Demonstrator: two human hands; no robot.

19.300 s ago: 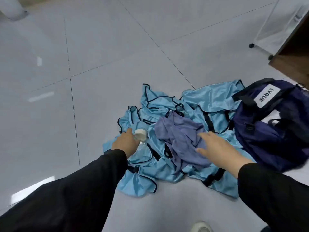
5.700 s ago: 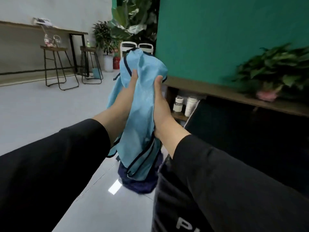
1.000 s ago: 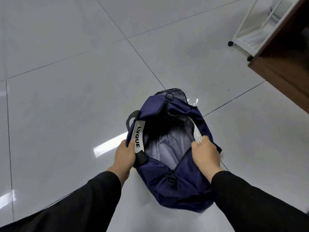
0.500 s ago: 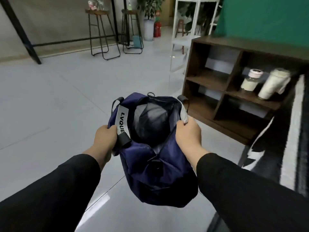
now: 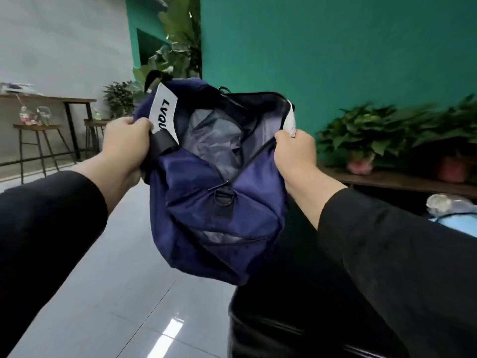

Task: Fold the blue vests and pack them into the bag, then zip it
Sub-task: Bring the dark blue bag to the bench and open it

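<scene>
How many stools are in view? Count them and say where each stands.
2. One stool stands at far left by the table; the second stool is right of it, partly behind the left hand. Others may hide behind the bag.

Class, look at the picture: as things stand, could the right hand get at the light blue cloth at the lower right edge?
Probably not yet. The right hand grips the rim of the navy bag, as does the left hand. The light blue cloth lies beyond the right sleeve; the hand must let go first.
</scene>
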